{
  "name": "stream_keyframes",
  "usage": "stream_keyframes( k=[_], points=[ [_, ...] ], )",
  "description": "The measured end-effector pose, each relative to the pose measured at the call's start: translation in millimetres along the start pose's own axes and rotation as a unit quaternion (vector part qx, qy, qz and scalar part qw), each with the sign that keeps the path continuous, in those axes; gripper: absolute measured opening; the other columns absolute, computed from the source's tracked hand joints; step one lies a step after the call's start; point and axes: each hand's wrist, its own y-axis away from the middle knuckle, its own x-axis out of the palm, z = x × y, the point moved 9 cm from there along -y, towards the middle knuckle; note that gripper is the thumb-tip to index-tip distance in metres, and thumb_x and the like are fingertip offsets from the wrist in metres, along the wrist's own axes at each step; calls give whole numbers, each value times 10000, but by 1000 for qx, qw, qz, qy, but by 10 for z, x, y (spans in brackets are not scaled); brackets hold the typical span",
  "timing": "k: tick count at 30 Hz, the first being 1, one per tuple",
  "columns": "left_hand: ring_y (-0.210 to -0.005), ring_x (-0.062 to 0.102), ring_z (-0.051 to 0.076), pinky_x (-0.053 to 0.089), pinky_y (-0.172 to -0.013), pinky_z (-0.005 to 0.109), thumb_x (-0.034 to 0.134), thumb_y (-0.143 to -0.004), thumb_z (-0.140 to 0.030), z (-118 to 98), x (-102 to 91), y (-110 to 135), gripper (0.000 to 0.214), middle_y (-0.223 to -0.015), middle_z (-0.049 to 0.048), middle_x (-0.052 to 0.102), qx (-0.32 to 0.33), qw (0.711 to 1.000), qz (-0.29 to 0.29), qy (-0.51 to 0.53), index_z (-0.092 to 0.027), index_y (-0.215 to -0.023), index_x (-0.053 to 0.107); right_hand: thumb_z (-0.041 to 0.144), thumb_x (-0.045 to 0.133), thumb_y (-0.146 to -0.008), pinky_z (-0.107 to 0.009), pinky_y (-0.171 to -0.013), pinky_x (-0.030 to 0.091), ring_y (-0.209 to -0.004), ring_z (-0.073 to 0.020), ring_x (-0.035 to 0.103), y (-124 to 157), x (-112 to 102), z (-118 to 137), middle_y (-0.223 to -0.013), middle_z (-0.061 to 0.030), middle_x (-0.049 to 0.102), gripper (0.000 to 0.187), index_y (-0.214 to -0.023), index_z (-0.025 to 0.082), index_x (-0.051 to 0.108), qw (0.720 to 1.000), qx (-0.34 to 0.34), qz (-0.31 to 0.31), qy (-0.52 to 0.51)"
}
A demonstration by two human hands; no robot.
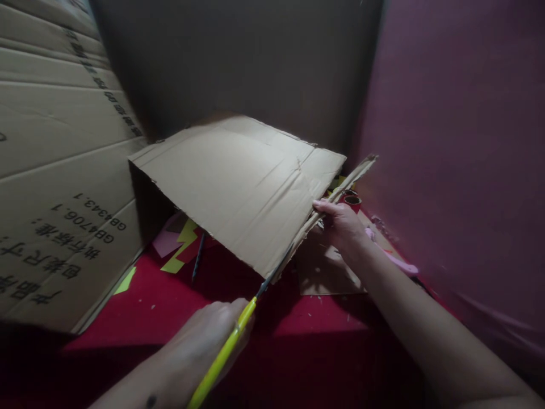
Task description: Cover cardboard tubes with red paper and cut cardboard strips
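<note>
My left hand (213, 332) is closed on a pair of scissors (230, 343) with a bright yellow handle. Their dark blades lie along the near right edge of a big sheet of cardboard (247, 182), partly hidden by it. My right hand (343, 227) pinches that sheet's right edge, thumb on top, other fingers underneath. A narrow, ragged cardboard strip (357, 175) runs along this edge and sticks out past the right hand. The sheet is held tilted above a red-covered table (170, 309).
A tall printed cardboard panel (63, 170) stands at the left. Yellow-green paper scraps (181, 250) and a dark pencil-like stick (197, 258) lie under the sheet. Flat cardboard (327, 270), a red tube (352, 203) and a pink curved object (402, 264) are at the right, beside a pink wall (460, 142).
</note>
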Motion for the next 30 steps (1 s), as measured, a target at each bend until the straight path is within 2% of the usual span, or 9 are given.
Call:
stream_keyframes(
  k=[6,12,16,19,22,27,28,30],
  points=[
    [-448,298,97,199,-483,262,267,-849,-429,-59,-96,-16,355,-535,-21,393,34,993,-64,-89,-201,-677,477,81,668,-525,-225,-610,447,-547,-86,525,-38,-26,-17,-521,43,546,132,-524,160,563,1000,-2,6,5],
    [-455,368,88,224,-436,220,397,-793,-346,-113,-40,-5,209,-556,-29,475,30,999,26,-1,-203,-675,493,105,702,-515,-221,-569,436,-534,-87,513,-42,-10,-5,-519,46,550,160,-518,171,556,1000,-17,21,5],
    [-466,423,102,242,-428,219,415,-773,-312,-162,-60,15,161,-572,-23,531,-7,999,44,5,-211,-716,527,117,733,-517,-215,-587,440,-549,-86,525,-4,36,26,-538,46,560,169,-547,168,575,999,-27,44,12],
    [-481,444,109,247,-441,222,411,-771,-286,-234,-93,17,146,-579,-23,543,-4,999,49,-12,-219,-730,534,134,742,-529,-211,-606,450,-571,-88,540,16,70,39,-569,41,580,169,-560,171,580,997,-33,64,12],
    [-483,445,113,236,-451,228,400,-771,-276,-215,-68,-26,148,-569,-26,530,-14,997,62,-43,-222,-724,530,121,743,-513,-207,-606,460,-560,-87,542,13,56,22,-557,47,581,181,-558,177,577,998,-26,58,7],
    [-477,400,120,179,-488,270,401,-790,-292,-128,-71,-127,159,-566,-11,478,-15,987,-4,-159,-207,-711,510,115,737,-523,-212,-606,474,-565,-93,561,4,63,8,-556,41,596,152,-586,168,609,998,-22,64,8],
    [-469,395,120,175,-492,276,392,-807,-303,-129,-82,-128,177,-554,-11,461,-10,987,-24,-158,-207,-716,510,116,736,-529,-213,-609,477,-566,-93,565,2,66,5,-566,37,605,146,-599,166,618,997,-21,68,8],
    [-459,407,118,189,-489,273,389,-840,-337,-142,-104,-109,224,-533,-15,433,1,994,-51,-91,-205,-710,515,117,738,-536,-217,-608,480,-557,-93,569,-4,61,-8,-572,35,615,141,-612,165,629,997,-18,73,7]
  ],
)
